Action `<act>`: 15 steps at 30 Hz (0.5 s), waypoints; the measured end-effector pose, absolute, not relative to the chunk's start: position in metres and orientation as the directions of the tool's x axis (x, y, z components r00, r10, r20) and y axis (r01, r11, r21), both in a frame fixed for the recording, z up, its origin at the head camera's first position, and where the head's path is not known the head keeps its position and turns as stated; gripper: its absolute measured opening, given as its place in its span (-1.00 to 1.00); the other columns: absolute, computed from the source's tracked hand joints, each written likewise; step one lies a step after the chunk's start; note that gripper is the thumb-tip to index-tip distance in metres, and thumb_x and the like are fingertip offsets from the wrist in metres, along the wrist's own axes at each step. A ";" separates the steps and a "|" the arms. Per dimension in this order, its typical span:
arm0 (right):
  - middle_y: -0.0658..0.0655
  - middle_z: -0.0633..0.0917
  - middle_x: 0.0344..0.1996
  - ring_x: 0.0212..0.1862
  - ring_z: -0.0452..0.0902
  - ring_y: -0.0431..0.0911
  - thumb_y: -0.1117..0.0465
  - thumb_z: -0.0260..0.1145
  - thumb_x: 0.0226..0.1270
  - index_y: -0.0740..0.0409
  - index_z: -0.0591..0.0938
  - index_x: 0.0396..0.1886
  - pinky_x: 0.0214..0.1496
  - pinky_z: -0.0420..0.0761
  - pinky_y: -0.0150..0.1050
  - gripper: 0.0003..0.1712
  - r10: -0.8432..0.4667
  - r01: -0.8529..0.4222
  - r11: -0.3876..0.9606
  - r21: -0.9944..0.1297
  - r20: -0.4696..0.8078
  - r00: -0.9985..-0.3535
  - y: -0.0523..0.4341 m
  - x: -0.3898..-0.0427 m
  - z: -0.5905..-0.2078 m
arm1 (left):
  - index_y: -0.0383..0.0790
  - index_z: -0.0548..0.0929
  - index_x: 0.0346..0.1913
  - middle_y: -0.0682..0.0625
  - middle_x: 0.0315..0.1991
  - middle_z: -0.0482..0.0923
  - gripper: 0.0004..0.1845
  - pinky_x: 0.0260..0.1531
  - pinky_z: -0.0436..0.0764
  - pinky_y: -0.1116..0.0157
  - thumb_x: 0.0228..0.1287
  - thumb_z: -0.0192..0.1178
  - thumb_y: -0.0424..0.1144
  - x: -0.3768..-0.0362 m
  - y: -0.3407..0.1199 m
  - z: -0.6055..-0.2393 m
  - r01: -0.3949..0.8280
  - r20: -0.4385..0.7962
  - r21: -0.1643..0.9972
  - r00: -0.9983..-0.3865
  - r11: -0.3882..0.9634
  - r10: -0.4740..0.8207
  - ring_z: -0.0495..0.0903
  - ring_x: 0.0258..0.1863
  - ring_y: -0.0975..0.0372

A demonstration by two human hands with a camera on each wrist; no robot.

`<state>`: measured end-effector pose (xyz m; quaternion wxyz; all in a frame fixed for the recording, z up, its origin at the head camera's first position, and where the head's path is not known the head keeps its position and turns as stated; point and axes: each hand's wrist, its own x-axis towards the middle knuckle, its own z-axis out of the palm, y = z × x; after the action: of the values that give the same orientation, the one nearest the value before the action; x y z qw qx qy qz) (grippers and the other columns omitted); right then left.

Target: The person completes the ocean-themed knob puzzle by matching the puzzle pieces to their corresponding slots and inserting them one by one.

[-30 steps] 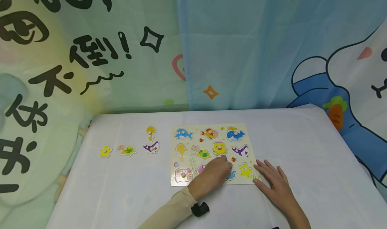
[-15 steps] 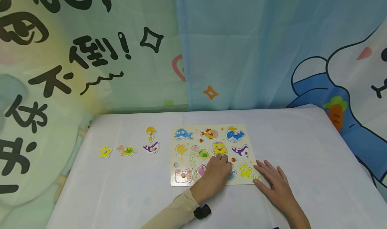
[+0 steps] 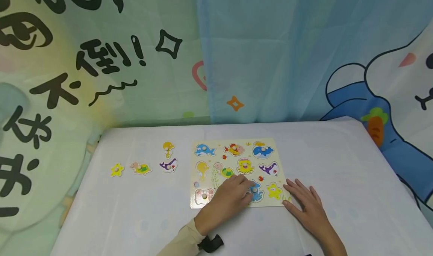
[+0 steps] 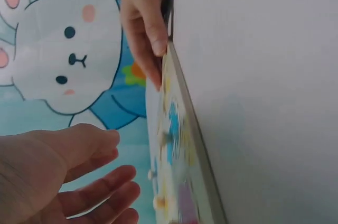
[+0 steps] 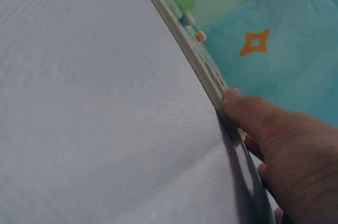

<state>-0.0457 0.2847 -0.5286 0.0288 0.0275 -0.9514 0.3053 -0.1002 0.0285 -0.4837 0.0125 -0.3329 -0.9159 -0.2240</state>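
A cream puzzle board with sea-animal pictures lies on the white table. Over its lower middle hovers my left hand, fingers loosely bent with nothing between them; in the left wrist view the same hand is apart from the board. Just right of its fingertips sits a blue octopus piece with a small knob, in the board's bottom row. My right hand rests at the board's lower right corner, fingers extended. In the right wrist view its thumb touches the board's edge.
Left of the board lie loose knobbed pieces: a yellow starfish, a green turtle, a purple whale and a yellow seahorse. Behind the table hangs a printed curtain. A pink knobbed piece sits at the board's lower left.
My left hand has let go over the blue octopus piece and drawn back left, uncovering it. The right hand stays at the board's corner.
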 end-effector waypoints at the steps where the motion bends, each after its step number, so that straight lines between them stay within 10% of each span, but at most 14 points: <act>1: 0.28 0.45 0.34 0.44 0.12 0.28 -0.01 0.31 0.28 0.09 0.52 0.23 0.53 -0.32 0.20 -0.44 -0.033 -0.067 0.812 -0.579 0.070 -0.997 0.285 -0.046 -0.528 | -0.05 0.66 0.05 0.14 -0.11 0.62 -0.71 -0.11 0.51 0.45 0.28 0.25 -0.16 -0.100 0.024 -0.483 0.614 0.180 0.401 -0.780 0.680 0.599 0.52 -0.16 0.32; 15: 0.30 0.44 0.34 0.45 0.12 0.28 -0.03 0.31 0.28 0.11 0.52 0.24 0.52 -0.31 0.22 -0.42 -0.033 -0.059 0.811 -0.582 0.055 -0.998 0.284 -0.045 -0.527 | -0.07 0.67 -0.04 0.11 -0.21 0.65 -0.71 -0.22 0.58 0.36 0.14 0.36 -0.29 -0.093 -0.073 -0.481 0.513 0.324 0.463 -0.857 0.723 0.400 0.55 -0.23 0.29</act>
<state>-0.0452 0.2841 -0.5272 0.0212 0.0240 -0.9514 0.3064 -0.0930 -0.0726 -0.4811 0.1011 -0.2474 -0.9226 -0.2782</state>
